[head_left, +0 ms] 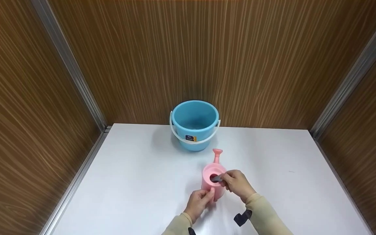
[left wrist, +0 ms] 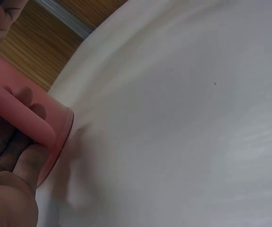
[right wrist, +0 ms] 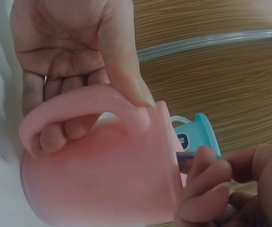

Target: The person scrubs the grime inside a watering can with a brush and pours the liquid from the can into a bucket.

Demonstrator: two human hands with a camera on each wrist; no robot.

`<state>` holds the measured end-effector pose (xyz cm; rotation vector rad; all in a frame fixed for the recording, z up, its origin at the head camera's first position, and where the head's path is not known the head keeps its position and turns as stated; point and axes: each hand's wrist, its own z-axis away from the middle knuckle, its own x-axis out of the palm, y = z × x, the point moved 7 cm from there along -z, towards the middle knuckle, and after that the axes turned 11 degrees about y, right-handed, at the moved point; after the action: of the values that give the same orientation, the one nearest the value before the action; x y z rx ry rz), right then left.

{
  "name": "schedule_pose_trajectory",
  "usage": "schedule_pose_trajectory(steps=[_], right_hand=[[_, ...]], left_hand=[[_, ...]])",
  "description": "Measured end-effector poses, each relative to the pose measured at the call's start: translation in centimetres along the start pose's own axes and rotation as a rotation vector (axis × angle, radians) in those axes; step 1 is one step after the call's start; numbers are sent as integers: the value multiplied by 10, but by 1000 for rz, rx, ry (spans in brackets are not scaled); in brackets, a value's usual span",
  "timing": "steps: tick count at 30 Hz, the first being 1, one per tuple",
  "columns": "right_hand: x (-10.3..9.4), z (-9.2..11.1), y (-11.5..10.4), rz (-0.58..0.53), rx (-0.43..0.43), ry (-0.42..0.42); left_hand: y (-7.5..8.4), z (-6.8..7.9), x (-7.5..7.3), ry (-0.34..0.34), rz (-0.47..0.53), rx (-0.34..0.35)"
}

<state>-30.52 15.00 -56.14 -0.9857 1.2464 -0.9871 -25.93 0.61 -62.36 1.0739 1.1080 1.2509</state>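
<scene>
A pink watering can [head_left: 213, 167] stands on the white table, its spout turned away from me. My left hand [head_left: 198, 204] grips its handle [right wrist: 74, 106]; in the right wrist view the fingers curl through the loop and the thumb lies on top. At the can's top opening, my right hand [head_left: 238, 184] pinches a flat grey piece [head_left: 218, 178] between thumb and fingers. Part of the piece reaches into the round hole and is hidden there; I cannot tell what kind of thing it is.
Behind the can, a light blue bucket [head_left: 199, 134] with a white handle [head_left: 175, 134] hanging at its front stands near the back wall. Wood-grain panels [head_left: 240, 65] enclose the white table [head_left: 126, 182] at the back and both sides, with metal strips at the corners.
</scene>
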Motion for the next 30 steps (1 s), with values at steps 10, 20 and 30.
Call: schedule_pose_trajectory(steps=[10,20,30], right_hand=[[-12,5,8,-186,27,-106],[-33,9,3,-247,-19,-154],[-22,4,9,-253,16,-179]], left_hand=[[9,8,-2,40,-23,42],[10,8,0,16,-33,60],[9,4,10,10,-55,92]])
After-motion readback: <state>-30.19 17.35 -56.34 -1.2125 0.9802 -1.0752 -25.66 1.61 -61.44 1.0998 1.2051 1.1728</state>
